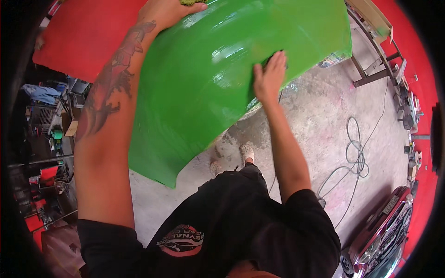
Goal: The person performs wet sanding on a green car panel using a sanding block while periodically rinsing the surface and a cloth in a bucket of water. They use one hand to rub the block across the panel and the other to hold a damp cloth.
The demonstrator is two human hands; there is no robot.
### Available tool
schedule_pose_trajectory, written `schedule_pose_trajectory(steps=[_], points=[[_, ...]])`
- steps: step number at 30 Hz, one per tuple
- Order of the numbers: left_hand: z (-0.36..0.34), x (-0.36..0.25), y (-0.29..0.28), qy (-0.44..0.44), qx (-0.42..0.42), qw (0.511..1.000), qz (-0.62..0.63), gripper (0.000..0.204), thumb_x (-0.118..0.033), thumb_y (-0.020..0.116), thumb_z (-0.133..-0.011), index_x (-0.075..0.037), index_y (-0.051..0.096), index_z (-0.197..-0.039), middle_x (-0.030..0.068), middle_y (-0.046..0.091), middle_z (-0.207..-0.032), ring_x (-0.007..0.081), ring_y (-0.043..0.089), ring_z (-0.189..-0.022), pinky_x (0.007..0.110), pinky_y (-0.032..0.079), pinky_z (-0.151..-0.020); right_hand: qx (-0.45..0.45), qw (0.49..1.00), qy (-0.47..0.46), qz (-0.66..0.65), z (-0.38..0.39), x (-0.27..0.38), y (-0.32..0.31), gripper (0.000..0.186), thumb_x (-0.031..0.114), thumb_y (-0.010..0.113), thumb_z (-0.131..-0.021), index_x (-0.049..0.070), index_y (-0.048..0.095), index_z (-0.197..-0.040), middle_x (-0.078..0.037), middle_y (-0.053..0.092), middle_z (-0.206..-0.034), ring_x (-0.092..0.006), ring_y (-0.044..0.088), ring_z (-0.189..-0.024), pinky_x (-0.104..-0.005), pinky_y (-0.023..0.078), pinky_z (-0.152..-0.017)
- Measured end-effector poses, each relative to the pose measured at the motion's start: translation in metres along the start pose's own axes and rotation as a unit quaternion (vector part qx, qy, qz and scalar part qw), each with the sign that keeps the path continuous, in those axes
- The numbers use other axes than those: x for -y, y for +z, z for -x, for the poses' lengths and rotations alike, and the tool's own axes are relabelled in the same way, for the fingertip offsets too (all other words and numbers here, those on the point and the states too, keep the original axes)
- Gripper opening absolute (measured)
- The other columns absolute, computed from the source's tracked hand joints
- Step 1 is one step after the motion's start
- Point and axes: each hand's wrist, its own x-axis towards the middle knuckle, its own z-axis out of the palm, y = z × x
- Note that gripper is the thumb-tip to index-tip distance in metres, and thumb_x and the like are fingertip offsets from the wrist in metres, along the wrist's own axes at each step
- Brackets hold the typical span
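A large, curved, glossy green car body panel, probably a hood, stretches out in front of me with wet-looking streaks on it. At the top edge, my left hand is closed around a rough-textured yellow-green sponge, most of which lies outside the view. My right hand presses on the panel's right part, fingers together and thumb apart. Something dark shows under its fingers; it is mostly hidden, and I cannot make out its kind.
To the left of the green panel lies a red panel. Cluttered shelves fill the left side. A thin hose or cable lies looped on the concrete floor. A dark-legged bench stands at upper right, a dark red car at lower right.
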Motion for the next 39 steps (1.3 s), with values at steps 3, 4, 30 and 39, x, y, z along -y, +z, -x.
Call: schedule_pose_trajectory(steps=[3,4,30,39], points=[[-0.003,-0.006,-0.006,-0.023,0.027,0.998,0.047,0.045,-0.049,0.078,-0.078,-0.013,0.075,-0.105,0.0132,0.070,-0.109,0.0330,0.061,-0.107,0.044,0.050,-0.093,0.178,0.981,-0.075,-0.030,0.073,0.079,-0.013,0.084,0.037,0.064,-0.092,-0.011,0.027,-0.150,-0.032,0.025,-0.158,-0.0455,0.021,-0.149,-0.0545,0.019,-0.122],[-0.003,-0.010,-0.009,-0.059,0.059,0.994,0.075,0.044,-0.048,0.079,-0.078,-0.014,0.075,-0.105,0.0132,0.071,-0.107,0.0333,0.063,-0.105,0.044,0.051,-0.092,0.279,0.947,-0.157,-0.034,0.108,0.098,-0.015,0.088,0.042,0.065,-0.090,-0.009,0.028,-0.150,-0.030,0.027,-0.158,-0.0446,0.021,-0.149,-0.0541,0.018,-0.122],[-0.028,0.056,0.022,0.021,0.050,0.998,0.028,0.069,-0.065,0.070,-0.081,-0.013,0.067,-0.125,0.0145,0.068,-0.112,0.0302,0.065,-0.107,0.043,0.052,-0.089,0.141,0.983,0.109,0.044,0.061,-0.002,-0.033,0.081,0.037,0.053,-0.099,-0.003,0.015,-0.158,-0.024,0.013,-0.166,-0.0373,0.015,-0.154,-0.0578,0.011,-0.122],[-0.029,0.051,0.021,-0.010,0.077,0.997,-0.008,0.077,-0.074,0.066,-0.079,-0.017,0.065,-0.130,0.0165,0.064,-0.123,0.0330,0.059,-0.121,0.048,0.050,-0.096,0.176,0.983,0.036,0.040,0.051,0.001,-0.033,0.088,0.051,0.054,-0.096,0.002,0.016,-0.159,-0.021,0.015,-0.166,-0.0337,0.017,-0.154,-0.0568,0.013,-0.122]])
